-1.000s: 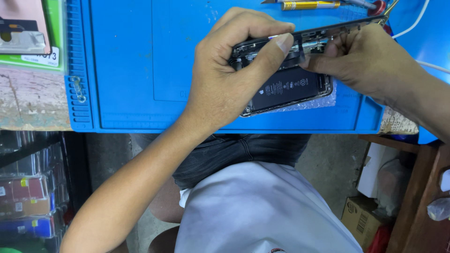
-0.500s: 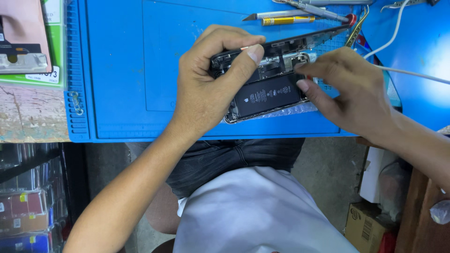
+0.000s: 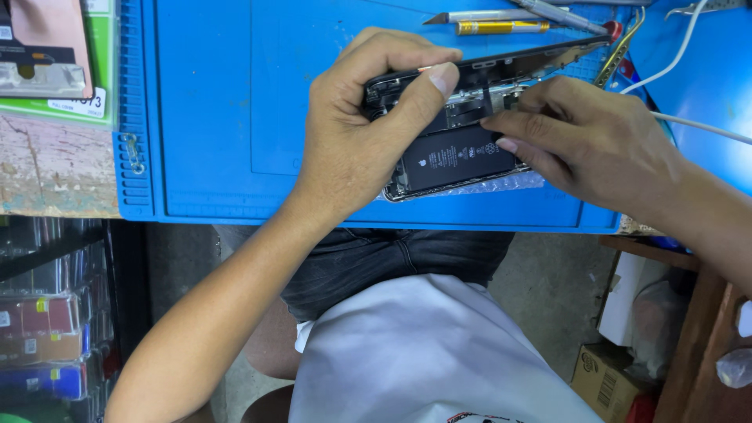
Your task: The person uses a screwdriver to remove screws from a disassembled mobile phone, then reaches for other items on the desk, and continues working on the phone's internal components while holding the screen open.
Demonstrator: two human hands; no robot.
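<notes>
Your left hand [image 3: 356,133] is clamping the opened phone [image 3: 454,153] on the blue mat [image 3: 227,117], thumb and fingers pinching its lifted screen [image 3: 517,61]. Your right hand [image 3: 587,141], at three o'clock of the phone, is pressing closed fingertips onto its insides (battery showing). At twelve o'clock, a yellow-handled tool [image 3: 501,27] is lying.

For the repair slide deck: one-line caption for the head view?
Left hand props the screen of an opened phone while right hand probes inside, on a blue mat.
</notes>
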